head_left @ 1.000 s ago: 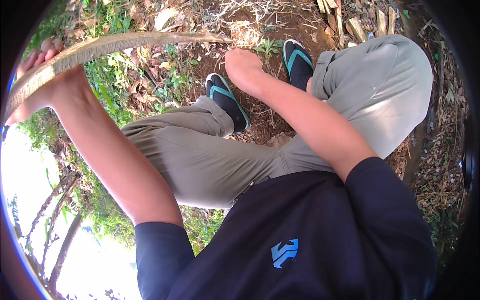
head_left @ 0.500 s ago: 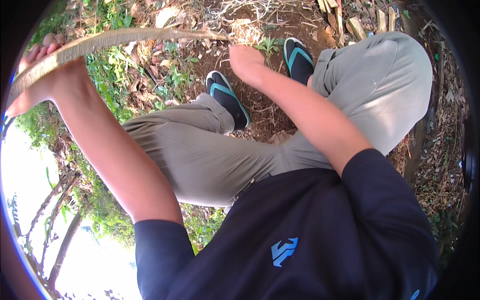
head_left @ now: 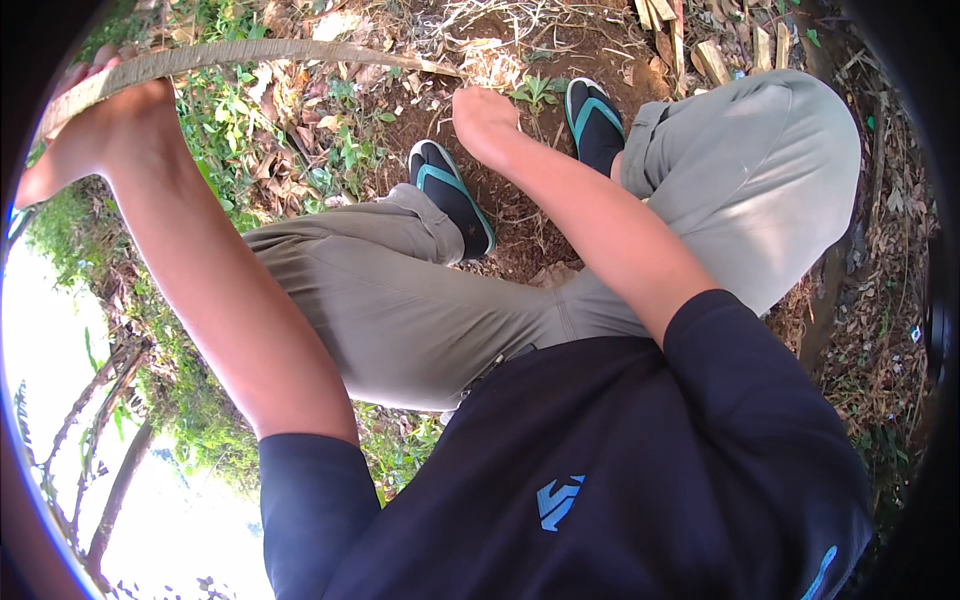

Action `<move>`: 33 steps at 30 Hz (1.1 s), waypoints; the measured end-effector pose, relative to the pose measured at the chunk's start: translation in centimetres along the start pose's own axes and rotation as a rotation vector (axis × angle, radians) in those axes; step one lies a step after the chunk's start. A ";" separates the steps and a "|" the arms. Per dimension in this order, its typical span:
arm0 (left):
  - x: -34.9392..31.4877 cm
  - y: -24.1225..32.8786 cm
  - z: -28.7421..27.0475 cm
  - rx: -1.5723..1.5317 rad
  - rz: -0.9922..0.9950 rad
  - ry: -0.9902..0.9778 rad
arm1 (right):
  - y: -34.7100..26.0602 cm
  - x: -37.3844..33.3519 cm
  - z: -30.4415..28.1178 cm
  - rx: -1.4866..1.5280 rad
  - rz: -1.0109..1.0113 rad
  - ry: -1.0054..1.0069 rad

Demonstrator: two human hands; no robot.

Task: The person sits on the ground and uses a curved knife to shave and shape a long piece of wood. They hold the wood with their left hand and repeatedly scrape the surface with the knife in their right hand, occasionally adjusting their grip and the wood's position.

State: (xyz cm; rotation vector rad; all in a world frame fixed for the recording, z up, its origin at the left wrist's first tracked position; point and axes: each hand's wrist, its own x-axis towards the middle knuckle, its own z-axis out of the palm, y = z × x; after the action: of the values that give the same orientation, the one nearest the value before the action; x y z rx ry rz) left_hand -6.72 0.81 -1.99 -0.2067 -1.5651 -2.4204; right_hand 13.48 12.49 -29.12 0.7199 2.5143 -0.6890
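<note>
A long, pale wooden strip [head_left: 250,54] runs across the upper left, bowed by the lens. My left hand [head_left: 125,120] is closed around its left part, with fingertips showing past the far edge. My right hand [head_left: 486,124] makes a fist just below the strip's narrow right end. Whatever that fist grips, if anything, is hidden from this side. Bare brown soil and dry stalks lie beyond the fist.
My feet in dark socks and sandals [head_left: 452,200] with teal straps stand on the soil. Several split wood pieces [head_left: 712,62] lie at the upper right. Green plants and dry leaves [head_left: 340,150] cover the ground on the left. Brown litter lies along the right.
My left hand and the left part of the wooden strip have moved farther away, so the strip lies more level. My right hand stays almost in place, still in a fist.
</note>
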 end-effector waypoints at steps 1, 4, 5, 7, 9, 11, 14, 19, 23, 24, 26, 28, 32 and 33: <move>-0.3 0.0 0.4 0.005 0.015 0.019 | 0.3 0.0 0.4 0.096 0.058 0.014; 1.9 -0.2 -2.0 -0.048 -0.047 -0.112 | 1.1 0.1 0.5 0.192 0.109 0.039; 1.6 0.3 -1.9 -0.031 -0.061 -0.149 | 1.2 -0.2 -0.1 0.107 0.055 0.020; 1.6 0.3 -1.7 -0.034 -0.079 -0.145 | 0.9 -0.6 -0.6 0.025 0.009 0.004; 2.2 0.1 -2.3 -0.048 -0.082 -0.159 | 0.4 -1.0 -0.6 0.031 0.021 0.009; 2.1 0.1 -2.5 -0.063 -0.071 -0.184 | 0.5 -1.3 0.0 -0.003 0.025 -0.005; 1.2 -0.1 -1.6 -0.038 -0.006 -0.132 | 0.2 -1.1 0.8 0.061 0.105 0.002; 1.6 -0.4 -1.3 -0.025 -0.016 -0.026 | 0.5 -0.1 0.8 0.024 0.023 0.032; 0.9 -0.3 -0.9 0.029 0.031 -0.030 | 0.7 0.0 -0.7 0.012 0.027 0.002; 0.4 -0.3 -0.8 0.039 0.042 -0.015 | 1.1 -0.2 -0.1 0.005 0.029 -0.014; -0.2 0.7 -0.1 -0.005 0.004 -0.055 | 2.2 0.8 1.0 0.067 0.037 0.061; -0.2 0.7 0.0 -0.002 0.009 -0.053 | 2.6 1.9 1.7 0.044 0.012 0.067; -0.8 0.4 -0.5 -0.002 0.024 -0.087 | 1.1 1.2 0.3 -0.025 0.002 0.009; -0.8 0.4 -0.8 -0.010 0.009 -0.103 | 1.0 1.3 0.6 -0.055 -0.027 0.018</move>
State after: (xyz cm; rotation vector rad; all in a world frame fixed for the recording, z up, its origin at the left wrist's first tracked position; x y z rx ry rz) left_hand -5.87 0.02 -2.18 -0.3445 -1.5905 -2.4469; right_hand 13.18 13.38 -30.59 0.6769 2.5526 -0.6232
